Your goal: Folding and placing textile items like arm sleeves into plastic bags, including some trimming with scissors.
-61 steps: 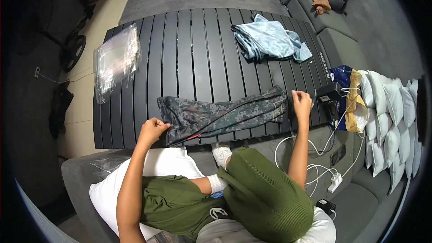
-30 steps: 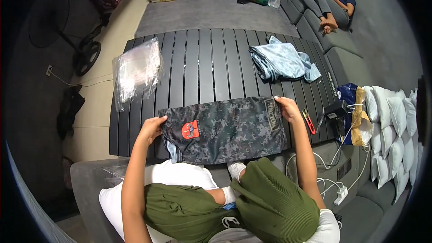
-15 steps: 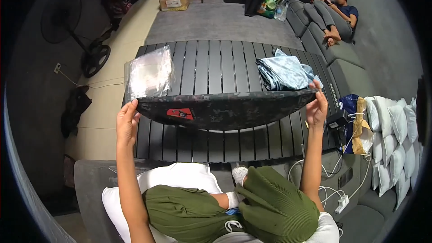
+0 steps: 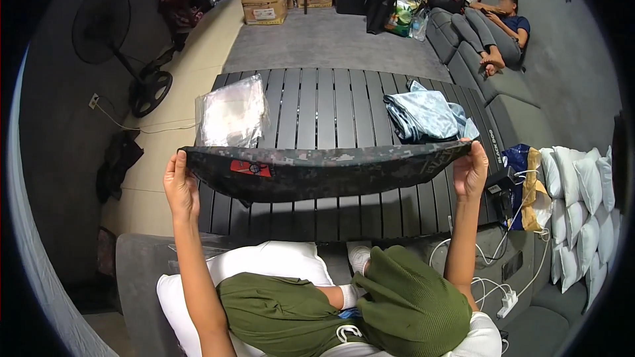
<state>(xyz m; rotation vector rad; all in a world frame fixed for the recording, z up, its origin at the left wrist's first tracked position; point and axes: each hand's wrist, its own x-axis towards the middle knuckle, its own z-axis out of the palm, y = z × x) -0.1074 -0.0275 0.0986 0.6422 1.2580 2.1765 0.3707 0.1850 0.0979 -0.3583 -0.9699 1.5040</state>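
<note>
A dark camouflage-patterned cloth [image 4: 331, 175] with a red patch hangs stretched between my hands above the slatted table. My left hand [image 4: 180, 185] pinches its left corner. At the opposite corner my right hand [image 4: 471, 168] grips the cloth between thumb and fingers. The upper edge runs nearly straight, while the lower part sags in a curve. Beyond it on the left lies a stack of clear plastic bags [image 4: 231, 114]. A folded light-blue patterned cloth [image 4: 426, 112] rests beyond it on the right, close to my right hand.
The black slatted table [image 4: 324, 221] stands before my knees. A grey sofa [image 4: 509, 116] runs along the right, where a person [image 4: 496, 30] reclines. White pillows [image 4: 582, 225], a power strip [image 4: 506, 304] and cables are at right. A standing fan [image 4: 102, 26] is at left; cardboard boxes [image 4: 264, 8] are at the back.
My hands have moved farther apart, pulling the cloth's upper edge straighter. The red patch has shifted left with the cloth, and the whole view has shifted slightly.
</note>
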